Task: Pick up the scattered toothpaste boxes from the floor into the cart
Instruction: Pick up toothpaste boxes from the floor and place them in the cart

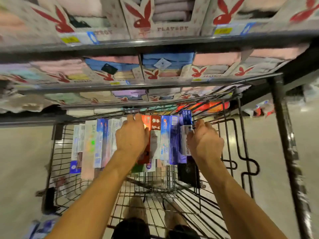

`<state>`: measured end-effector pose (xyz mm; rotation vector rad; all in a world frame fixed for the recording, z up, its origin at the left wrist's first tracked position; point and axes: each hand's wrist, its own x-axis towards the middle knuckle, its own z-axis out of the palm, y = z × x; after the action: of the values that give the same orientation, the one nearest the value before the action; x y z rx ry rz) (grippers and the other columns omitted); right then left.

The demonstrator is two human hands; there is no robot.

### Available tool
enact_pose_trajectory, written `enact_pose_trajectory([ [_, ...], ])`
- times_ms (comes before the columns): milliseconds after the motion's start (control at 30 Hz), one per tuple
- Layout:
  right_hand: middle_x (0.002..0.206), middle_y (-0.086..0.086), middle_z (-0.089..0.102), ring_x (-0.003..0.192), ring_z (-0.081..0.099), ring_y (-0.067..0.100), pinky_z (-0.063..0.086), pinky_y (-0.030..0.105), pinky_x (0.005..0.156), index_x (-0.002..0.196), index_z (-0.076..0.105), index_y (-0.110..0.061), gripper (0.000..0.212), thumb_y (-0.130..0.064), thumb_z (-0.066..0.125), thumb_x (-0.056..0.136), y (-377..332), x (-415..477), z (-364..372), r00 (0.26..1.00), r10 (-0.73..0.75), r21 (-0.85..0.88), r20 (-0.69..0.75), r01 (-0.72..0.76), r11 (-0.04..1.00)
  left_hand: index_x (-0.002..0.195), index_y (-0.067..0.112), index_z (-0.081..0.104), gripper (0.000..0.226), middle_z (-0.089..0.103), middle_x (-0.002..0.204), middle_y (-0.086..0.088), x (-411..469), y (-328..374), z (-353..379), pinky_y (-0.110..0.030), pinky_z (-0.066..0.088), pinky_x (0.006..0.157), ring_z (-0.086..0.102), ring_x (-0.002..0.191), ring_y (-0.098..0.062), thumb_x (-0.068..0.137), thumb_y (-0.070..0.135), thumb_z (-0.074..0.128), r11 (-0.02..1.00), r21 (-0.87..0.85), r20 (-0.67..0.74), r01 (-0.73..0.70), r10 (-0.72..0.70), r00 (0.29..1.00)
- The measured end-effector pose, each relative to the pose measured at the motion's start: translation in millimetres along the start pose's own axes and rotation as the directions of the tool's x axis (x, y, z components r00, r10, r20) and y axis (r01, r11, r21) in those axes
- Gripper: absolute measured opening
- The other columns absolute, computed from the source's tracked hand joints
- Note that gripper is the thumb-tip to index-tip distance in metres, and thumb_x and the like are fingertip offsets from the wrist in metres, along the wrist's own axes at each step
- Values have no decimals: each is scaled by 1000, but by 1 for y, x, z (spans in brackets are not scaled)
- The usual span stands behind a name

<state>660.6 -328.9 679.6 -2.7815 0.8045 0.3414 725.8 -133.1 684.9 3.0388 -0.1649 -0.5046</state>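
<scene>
Head view: I'm looking down into the wire cart (189,200), both arms reaching toward twelve o'clock. The toothpaste boxes (164,138) stand on edge in a tight row across the far half of the basket, running from nine to three o'clock.

My left hand (132,137) lies on top of the row just left of centre. Its fingers stretch forward over the far ends beside the red box (155,125), laid on rather than wrapped round anything. The thumb is hidden.

My right hand (205,142), at about two o'clock, is curled round a white-and-blue box (184,135) at the row's right end, pinching it against its purple neighbour. That box sits a little proud of the others, close to the cart's side wires.

I judge the step to be seating this box into the row. To do it well I'd keep the left palm flat as a stop so the row doesn't fan toward nine o'clock. I'd then slide the box straight down, parallel to its neighbours, and let go only once it bears on the basket floor.

The wires at three o'clock could snag my knuckles.

Stocked shelves (155,44) fill twelve o'clock. Something blurred and blue-white lies on the floor (20,161) at seven o'clock, possibly more boxes, though I cannot tell.
</scene>
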Motion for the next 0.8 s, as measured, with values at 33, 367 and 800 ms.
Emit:
enact_pose_trajectory([
  [33,117,4,63,111,64,30,50,37,75,123,57,-20,31,-30,55,95,0,-4,-17,1000,-23,5,-5,23,1000,126,11,46,44,54,118,-13,-7,3,-15,-44,51,70,60,102,-34,95,39,59,999,-12,-15,-35,35,999],
  [367,110,9,67,104,65,33,47,44,87,114,60,-19,31,-39,56,90,-12,-66,-190,911,-344,-208,-229,299,931,114,18,54,31,60,110,-8,-111,16,-171,-42,46,80,59,103,-33,90,38,54,980,148,-244,-129,163,956],
  [800,120,7,63,112,60,32,46,43,89,120,58,-19,39,-48,54,94,-216,-230,-238,496,-866,-214,-65,841,498,130,20,47,46,57,123,-8,-316,-174,-230,-53,34,107,53,116,-32,92,46,48,916,-3,-407,401,-367,836],
])
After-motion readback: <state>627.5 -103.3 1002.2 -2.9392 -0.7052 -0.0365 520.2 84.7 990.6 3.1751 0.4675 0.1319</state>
